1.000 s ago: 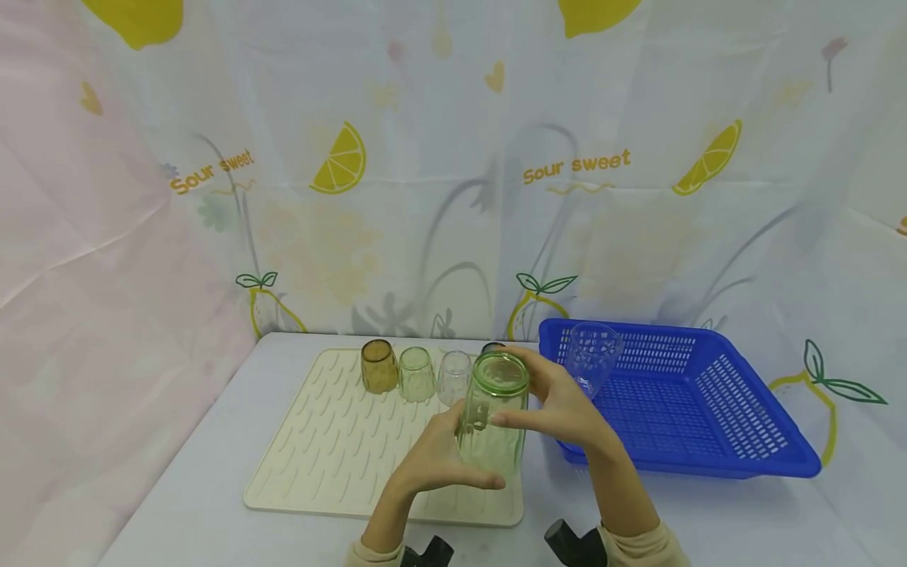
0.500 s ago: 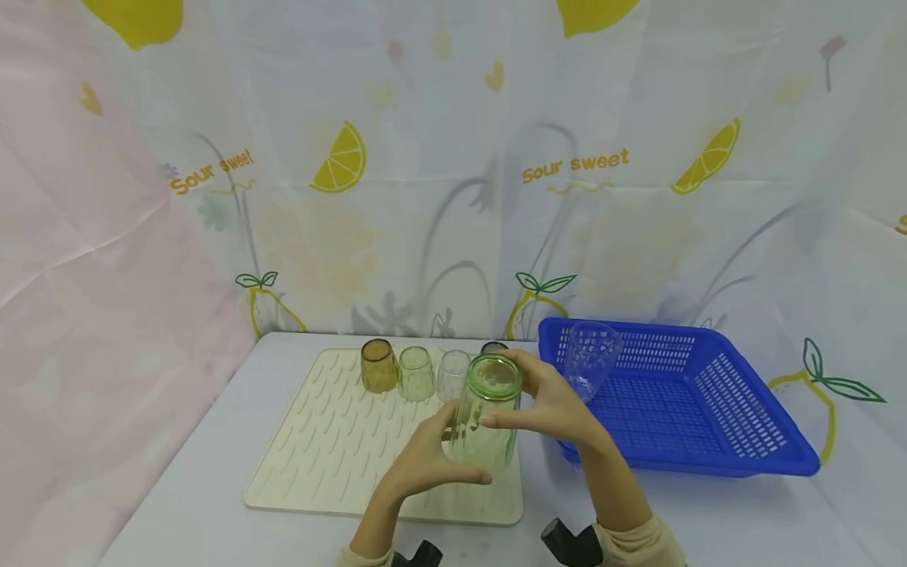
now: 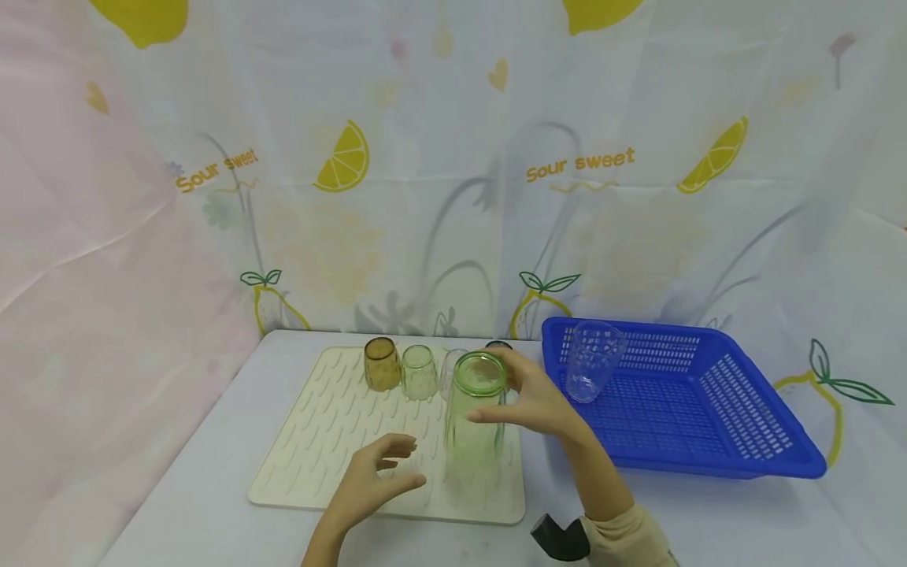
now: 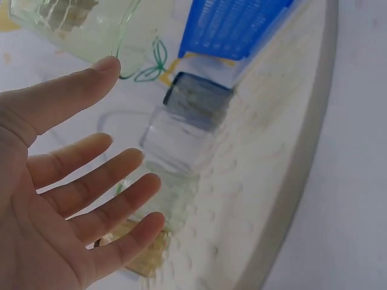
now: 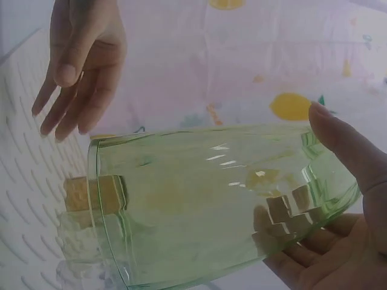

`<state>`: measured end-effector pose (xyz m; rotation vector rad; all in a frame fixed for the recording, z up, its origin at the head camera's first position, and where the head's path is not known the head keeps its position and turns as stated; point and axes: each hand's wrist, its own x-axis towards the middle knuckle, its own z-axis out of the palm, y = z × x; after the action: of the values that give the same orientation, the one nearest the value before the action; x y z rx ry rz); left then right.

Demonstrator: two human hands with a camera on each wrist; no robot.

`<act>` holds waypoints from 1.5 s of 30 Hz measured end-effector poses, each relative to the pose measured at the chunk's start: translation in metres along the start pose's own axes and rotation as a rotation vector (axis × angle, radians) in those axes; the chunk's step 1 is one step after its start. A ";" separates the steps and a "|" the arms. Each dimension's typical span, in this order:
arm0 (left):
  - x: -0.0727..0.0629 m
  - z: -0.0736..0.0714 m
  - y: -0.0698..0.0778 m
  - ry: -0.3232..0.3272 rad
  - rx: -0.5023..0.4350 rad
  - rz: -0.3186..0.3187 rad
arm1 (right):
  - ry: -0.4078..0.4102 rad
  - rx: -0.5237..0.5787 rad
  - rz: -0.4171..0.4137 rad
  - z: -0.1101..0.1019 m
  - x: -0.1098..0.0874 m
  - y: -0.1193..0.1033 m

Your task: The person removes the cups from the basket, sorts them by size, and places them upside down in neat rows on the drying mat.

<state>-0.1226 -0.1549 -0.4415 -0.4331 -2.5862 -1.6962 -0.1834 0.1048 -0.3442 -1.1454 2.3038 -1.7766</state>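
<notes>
My right hand point(image 3: 534, 398) grips a tall pale green drinking glass point(image 3: 475, 425) near its thick base. The glass is upside down, base up and rim toward the cream drying mat point(image 3: 333, 465). In the right wrist view, thumb and fingers point(image 5: 347, 142) hold opposite sides of its base end. My left hand point(image 3: 372, 480) is apart from the glass, its fingers spread and loosely bent over the mat. Along the mat's back stand an amber glass point(image 3: 382, 365), a small green glass point(image 3: 420, 373), a clear glass point(image 4: 175, 139) and a dark blue glass point(image 4: 196, 99).
A blue plastic basket point(image 3: 758, 417) stands right of the mat, with a clear tumbler point(image 3: 594, 358) leaning in its back left corner. The white table point(image 3: 191, 465) meets a lemon-print cloth point(image 3: 439, 236) hanging behind.
My left hand has let go of the tall green glass and moved left and down, away from it. My right hand, still holding the glass, has shifted slightly left.
</notes>
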 end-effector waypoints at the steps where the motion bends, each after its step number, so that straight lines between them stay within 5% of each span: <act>1: -0.005 -0.003 -0.004 0.025 0.011 -0.023 | 0.000 0.002 0.007 0.002 0.001 0.001; 7: -0.033 -0.022 -0.021 0.225 0.125 -0.132 | -0.028 -0.001 0.081 0.016 0.013 0.005; 14: -0.062 -0.050 -0.041 0.465 0.354 -0.048 | -0.084 0.000 0.068 0.041 0.027 0.011; 21: -0.083 -0.077 -0.057 0.577 0.445 -0.234 | -0.144 0.024 0.075 0.074 0.040 0.019; 27: -0.089 -0.098 -0.069 0.481 0.452 -0.520 | -0.124 0.025 0.101 0.096 0.053 0.025; 34: -0.088 -0.113 -0.086 0.246 0.472 -0.636 | -0.069 0.056 0.129 0.115 0.064 0.037; 39: -0.083 -0.115 -0.093 0.115 0.456 -0.629 | -0.032 0.054 0.146 0.126 0.073 0.042; 45: -0.078 -0.110 -0.094 0.146 0.481 -0.505 | -0.030 -0.025 0.189 0.139 0.088 0.043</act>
<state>-0.0853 -0.3063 -0.4933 0.3714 -3.0105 -1.0481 -0.2109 -0.0554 -0.3938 -0.9151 2.3353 -1.6571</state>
